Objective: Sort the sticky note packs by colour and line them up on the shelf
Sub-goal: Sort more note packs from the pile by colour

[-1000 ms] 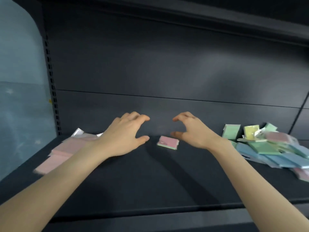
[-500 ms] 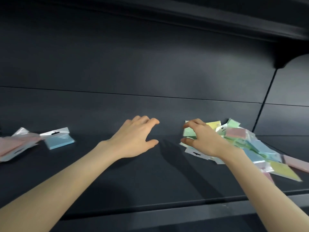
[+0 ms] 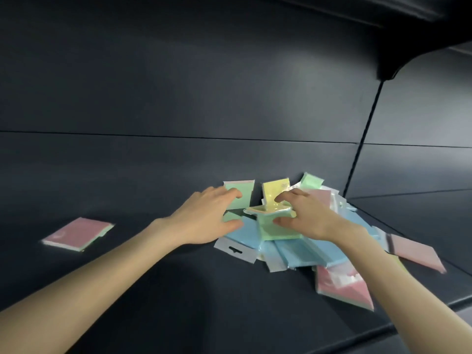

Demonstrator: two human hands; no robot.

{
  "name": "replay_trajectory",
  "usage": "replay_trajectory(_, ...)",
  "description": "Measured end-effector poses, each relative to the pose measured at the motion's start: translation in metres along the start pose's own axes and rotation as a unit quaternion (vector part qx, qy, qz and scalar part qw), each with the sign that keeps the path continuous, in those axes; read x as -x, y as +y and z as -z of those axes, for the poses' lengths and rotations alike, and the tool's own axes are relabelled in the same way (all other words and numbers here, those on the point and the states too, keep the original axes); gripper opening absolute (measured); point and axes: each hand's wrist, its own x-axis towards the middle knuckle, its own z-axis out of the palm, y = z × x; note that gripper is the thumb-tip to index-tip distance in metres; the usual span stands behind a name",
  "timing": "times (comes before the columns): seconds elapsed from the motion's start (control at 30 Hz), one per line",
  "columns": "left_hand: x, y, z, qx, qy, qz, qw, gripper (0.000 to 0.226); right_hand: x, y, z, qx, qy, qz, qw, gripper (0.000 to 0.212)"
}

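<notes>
Pastel sticky note packs (image 3: 293, 247) lie heaped on the dark shelf (image 3: 178, 290), right of centre. The left hand (image 3: 207, 218) hovers spread at the heap's left edge. The right hand (image 3: 306, 218), fingers curled apart, reaches onto a green pack (image 3: 275, 229). One pink pack (image 3: 78, 233) lies well apart, left.

Nothing readable here tbh. The yellow pack (image 3: 275, 192) propped at the back of the pile has a small white label in its top right corner with what looks like tiny print, but it's too blurry to make out.
</notes>
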Motion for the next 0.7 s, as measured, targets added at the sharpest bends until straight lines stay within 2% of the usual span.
replay_trajectory(0.3,-0.023,0.03,-0.043,0.06,-0.033,0.136,0.988,0.059,-0.025,0.054,-0.005,-0.066,-0.044,0.103,0.991,0.055)
replay_trajectory(0.43,-0.022,0.052,-0.056,0.075,-0.033,0.204,0.976,0.069,-0.023,0.078,-0.006,-0.088,-0.053,0.148,0.984,0.053)
replay_trajectory(0.7,-0.026,0.075,-0.071,0.07,-0.031,0.316,0.946,0.074,-0.003,0.107,0.001,-0.119,-0.085,0.18,0.973,0.05)
